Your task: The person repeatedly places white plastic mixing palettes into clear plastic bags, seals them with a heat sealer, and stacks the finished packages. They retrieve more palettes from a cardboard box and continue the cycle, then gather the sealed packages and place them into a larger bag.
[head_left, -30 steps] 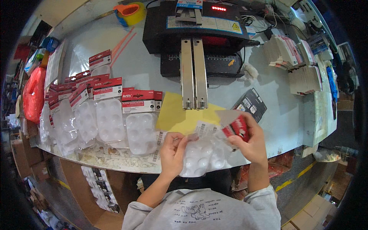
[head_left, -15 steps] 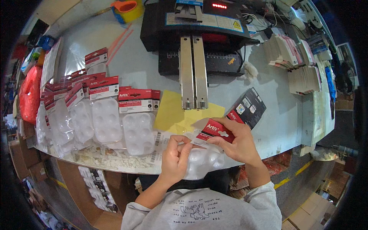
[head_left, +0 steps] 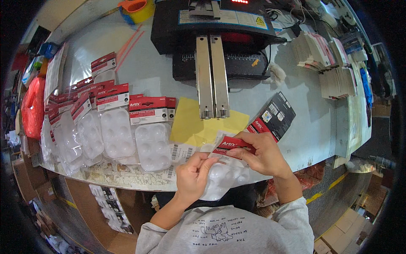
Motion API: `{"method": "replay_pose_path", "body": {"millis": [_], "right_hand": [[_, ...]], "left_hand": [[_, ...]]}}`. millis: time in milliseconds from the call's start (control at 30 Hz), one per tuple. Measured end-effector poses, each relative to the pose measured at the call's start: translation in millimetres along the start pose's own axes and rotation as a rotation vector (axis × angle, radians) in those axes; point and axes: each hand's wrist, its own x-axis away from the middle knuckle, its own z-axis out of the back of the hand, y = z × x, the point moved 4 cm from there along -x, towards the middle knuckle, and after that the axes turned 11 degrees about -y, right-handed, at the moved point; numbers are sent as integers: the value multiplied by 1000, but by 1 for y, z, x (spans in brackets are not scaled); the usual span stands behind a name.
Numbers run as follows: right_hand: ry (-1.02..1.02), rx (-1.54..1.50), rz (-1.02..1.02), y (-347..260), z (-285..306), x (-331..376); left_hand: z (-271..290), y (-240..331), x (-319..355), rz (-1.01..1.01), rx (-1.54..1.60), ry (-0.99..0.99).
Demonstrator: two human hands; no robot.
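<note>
Clear, dimpled plastic is what you have between your hands: a see-through paint-palette tray in a thin bag, with round wells showing whitish through the film, held over the near edge of the pale grey worktable, just in front of your chest. A red folded header card sits across the top of the bag, printed side up. Your right hand grips that card, thumb on top and fingers curled under, pinching it onto the bag's upper edge. Your left hand holds the bag's left side, fingers bent and pressed together against the plastic, thumb toward the card.

Just beyond your hands lies a yellow paper sheet, and on it rest the twin metal bars of a black heat-sealing machine. To your left, finished packs of the same clear trays with red headers lie overlapped in a row. A stack of black printed cards lies just past your right hand.
</note>
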Motion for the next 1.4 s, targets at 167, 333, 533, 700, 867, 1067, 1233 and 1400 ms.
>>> {"method": "replay_pose_path", "body": {"millis": [167, 333, 533, 700, 867, 1067, 1233, 1400], "right_hand": [[-25, 104, 60, 3, 9, -5], [50, -180, -210, 32, 6, 5], [-34, -594, -300, 53, -24, 17], [-71, -671, -283, 49, -34, 18], [118, -923, -201, 61, -37, -6], [210, -1005, -211, 70, -39, -19], [291, -935, -125, 75, -27, -33], [301, -920, -78, 79, -29, -40]], "left_hand": [[2, 4, -2, -102, -180, 54], [20, -6, -1, -50, -13, 278], [23, -16, 0, 1, -15, 299], [21, -8, 3, 14, -15, 293], [20, -17, -21, 29, -5, 296], [19, -23, -42, 30, 39, 276], [26, -18, -62, -28, 15, 286], [24, -44, -68, -125, -7, 288]]}}
